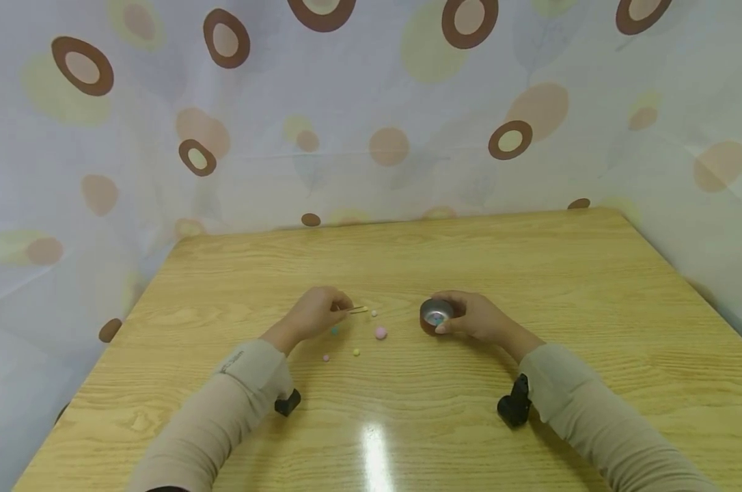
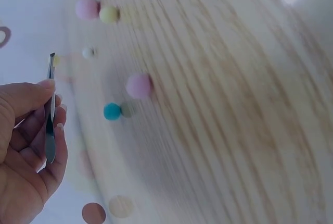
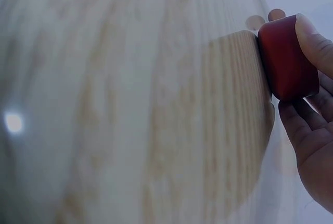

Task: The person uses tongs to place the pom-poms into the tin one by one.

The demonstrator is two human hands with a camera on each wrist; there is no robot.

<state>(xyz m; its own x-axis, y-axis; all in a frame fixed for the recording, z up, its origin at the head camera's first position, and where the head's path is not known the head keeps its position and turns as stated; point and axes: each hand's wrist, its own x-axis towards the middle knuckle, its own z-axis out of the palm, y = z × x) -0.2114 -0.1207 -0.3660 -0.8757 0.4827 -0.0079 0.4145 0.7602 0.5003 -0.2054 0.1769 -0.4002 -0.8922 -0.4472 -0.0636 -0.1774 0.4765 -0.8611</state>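
Observation:
My left hand (image 1: 320,311) pinches a pair of metal tweezers (image 2: 50,114) between thumb and fingers, their tips pointing right in the head view. A small yellow ball (image 1: 365,309) shows at those tips. Just beyond lies a white ball (image 1: 374,313), and a teal ball (image 2: 112,111) is on the table below the hand. On the right, my right hand (image 1: 472,316) grips a small round cup (image 1: 428,326) by its side, thumb and fingers around it. The cup is red outside (image 3: 289,60) and silvery inside, with a few small coloured bits at its bottom.
Between the hands and nearer me lie a larger pink ball (image 1: 380,333), another yellow ball (image 1: 356,352) and a small pink ball (image 1: 326,358). All are on a wooden table (image 1: 408,260). A patterned curtain (image 1: 359,184) hangs along its back and sides.

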